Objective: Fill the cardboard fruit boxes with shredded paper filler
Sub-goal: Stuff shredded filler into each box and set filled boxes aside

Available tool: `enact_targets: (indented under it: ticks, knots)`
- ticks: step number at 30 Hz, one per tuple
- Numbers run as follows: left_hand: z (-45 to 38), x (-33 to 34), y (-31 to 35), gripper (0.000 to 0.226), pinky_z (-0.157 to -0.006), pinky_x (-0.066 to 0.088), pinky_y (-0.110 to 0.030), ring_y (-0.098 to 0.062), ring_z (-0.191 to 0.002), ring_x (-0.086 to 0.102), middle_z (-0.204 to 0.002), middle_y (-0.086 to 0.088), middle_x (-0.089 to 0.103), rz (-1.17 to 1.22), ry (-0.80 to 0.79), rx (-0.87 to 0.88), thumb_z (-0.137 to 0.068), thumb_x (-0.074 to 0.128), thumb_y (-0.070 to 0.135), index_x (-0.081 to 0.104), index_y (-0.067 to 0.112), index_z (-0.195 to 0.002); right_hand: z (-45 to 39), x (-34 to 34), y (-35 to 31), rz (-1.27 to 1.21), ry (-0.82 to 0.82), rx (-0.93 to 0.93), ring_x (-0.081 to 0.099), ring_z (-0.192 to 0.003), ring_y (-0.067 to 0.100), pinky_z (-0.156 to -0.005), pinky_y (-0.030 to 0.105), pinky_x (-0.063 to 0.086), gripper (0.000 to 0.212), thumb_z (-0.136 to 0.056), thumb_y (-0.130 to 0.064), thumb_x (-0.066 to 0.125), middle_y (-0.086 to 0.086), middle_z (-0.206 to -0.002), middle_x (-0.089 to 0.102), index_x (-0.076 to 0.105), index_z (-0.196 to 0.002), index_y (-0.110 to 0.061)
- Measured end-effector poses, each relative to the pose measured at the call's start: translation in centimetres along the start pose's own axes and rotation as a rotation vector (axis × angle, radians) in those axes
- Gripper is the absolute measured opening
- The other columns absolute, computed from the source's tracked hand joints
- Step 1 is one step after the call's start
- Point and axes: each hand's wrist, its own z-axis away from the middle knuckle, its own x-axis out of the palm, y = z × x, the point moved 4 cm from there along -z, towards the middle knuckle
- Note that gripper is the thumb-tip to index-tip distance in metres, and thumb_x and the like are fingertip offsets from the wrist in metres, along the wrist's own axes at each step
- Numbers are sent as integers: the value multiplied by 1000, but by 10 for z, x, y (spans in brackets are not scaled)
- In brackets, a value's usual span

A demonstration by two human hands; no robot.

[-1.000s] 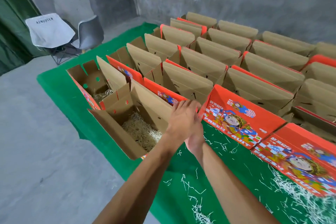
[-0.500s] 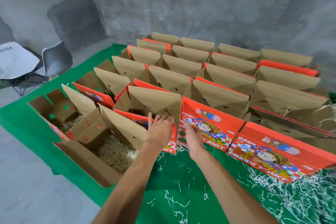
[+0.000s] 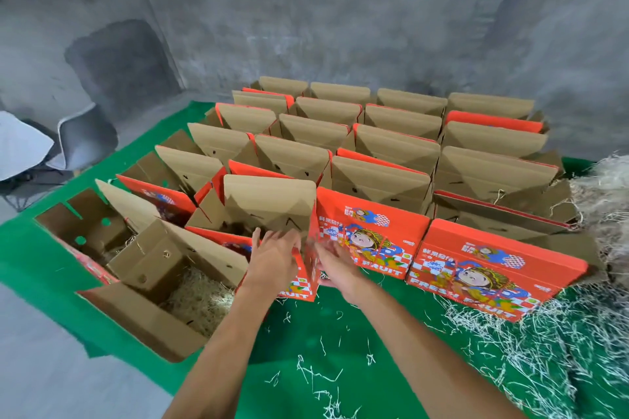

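**Opening the next box, filler not yet in hand**

Taking the front-row box [image 3: 272, 248] between the two hands as the landmark: to its left sit two opened boxes, the far-left box [image 3: 85, 224] with a little filler showing at the bottom, and the nearer filled box [image 3: 163, 286], which holds a bed of shredded paper [image 3: 197, 299] and stands touching the landmark.

The left hand [image 3: 272, 258] lies against the landmark's orange front flap [image 3: 308, 269], fingers fairly straight and spread. It looks like a press or a light hold on the flap's edge. The right hand [image 3: 335, 265] is just right of that flap, fingers loosely extended; motion blur hides whether it pinches the flap or only touches it. Neither grip carries any paper.

Right of the landmark stand two closed front boxes [image 3: 371, 235] with printed orange faces, and behind them rows of boxes with brown lids up. Far to the right is the loose filler pile [image 3: 606, 214], with strands scattered over the green floor cover [image 3: 306, 350] in front.

My reading is that the step in hand is opening this box to receive filler. The next move calls for folding the flap clear so the cavity stays open, then reaching well right of the landmark to gather a handful from the pile and carrying it back to drop inside.
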Motion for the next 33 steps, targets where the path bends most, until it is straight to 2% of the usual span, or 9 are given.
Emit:
enact_targets:
  ticks: [2, 7, 14, 17, 19, 23, 26, 30, 33]
  knots:
    - [-3, -2, -5, 19, -118, 15, -46, -18, -105, 52, -92, 10, 59, -35, -5, -35, -83, 59, 12, 51, 29, -90, -1, 1, 3, 7, -8, -18, 58, -109, 12, -94, 37, 54, 16, -96, -53, 55, -15, -111, 54, 46, -103, -43]
    - [-2, -4, -24, 21, -102, 31, -39, -20, -95, 52, -82, 7, 54, -113, 5, -84, -75, 55, 8, 48, 28, -78, -10, -4, 5, 40, 22, -80, 53, -122, 15, -92, 35, 53, 46, -97, -49, 55, -10, -137, 49, 47, -138, -30]
    - [6, -2, -30, 10, -94, 33, -40, -23, -85, 49, -74, 5, 47, -110, 45, -45, -68, 39, 14, 44, 23, -69, -29, -6, -14, 30, 64, -104, 56, -107, 6, -84, 32, 53, 41, -95, -53, 56, -7, -139, 52, 49, -131, -34]
    - [11, -1, -19, 34, -95, 31, -41, -25, -82, 46, -73, 3, 45, -98, 64, 26, -66, 12, 29, 45, 20, -69, -33, 3, -13, 42, 66, -80, 56, -118, 16, -102, 45, 48, 62, -80, -72, 61, -4, -132, 57, 50, -130, -37]
    - [14, 0, -8, 44, -96, 30, -40, -26, -83, 46, -74, 4, 46, -76, 70, 70, -64, 7, 36, 48, 20, -70, -33, 6, -13, 52, 99, -104, 55, -120, 17, -104, 44, 45, 60, -70, -78, 63, -7, -129, 59, 54, -119, -44]
    - [19, 9, 15, 36, -108, 24, -38, -23, -94, 51, -82, 4, 60, -34, 11, 133, -75, 27, 33, 62, 22, -78, -35, -14, -8, 86, 180, -115, 48, -127, 20, -105, 42, 37, 63, -81, -57, 64, -8, -142, 50, 44, -136, -35]
    - [22, 15, 41, 20, -112, 20, -35, -21, -100, 52, -89, 9, 62, 5, -46, 178, -72, 56, 12, 67, 24, -83, -38, -42, -5, 90, 237, -134, 54, -111, 19, -94, 38, 41, 30, -91, -27, 57, -3, -125, 60, 52, -120, -31]
    - [30, 27, 84, 21, -105, 29, -34, -18, -107, 50, -96, 11, 62, 23, -82, 276, -77, 63, 12, 68, 28, -90, -31, -77, 1, 53, 338, -126, 59, -98, 27, -77, 34, 44, 15, -92, -10, 47, 3, -100, 65, 56, -96, -21]
    - [37, 39, 114, 16, -96, 37, -34, -16, -111, 48, -101, 10, 60, 44, -53, 345, -84, 62, 18, 66, 28, -95, -18, -106, 8, 114, 418, -96, 56, -116, 31, -98, 41, 44, 22, -98, -18, 42, 8, -121, 62, 56, -115, -15]
